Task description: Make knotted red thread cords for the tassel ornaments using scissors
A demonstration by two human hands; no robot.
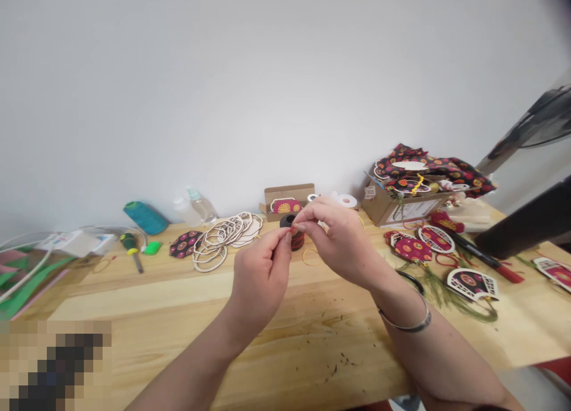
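Above the middle of the table, my left hand [265, 268] and my right hand [336, 238] meet with their fingertips almost touching. Both pinch a small bit of thin red cord [292, 229], most of which the fingers hide. Right behind the fingertips stands a dark spool [297, 242] wound with red thread. A thin orange-yellow loop of cord [309, 257] hangs or lies just below my right hand; which one I cannot tell. A bracelet circles my right wrist.
Several wooden openwork frames [225, 238], a patterned fabric piece [184, 244], a screwdriver [131, 247] and a teal thread cone [146, 217] lie left. On the right are a cardboard box [397, 210] heaped with fabric, tasselled ornaments [471, 284], a marker [486, 257] and a black post [526, 220].
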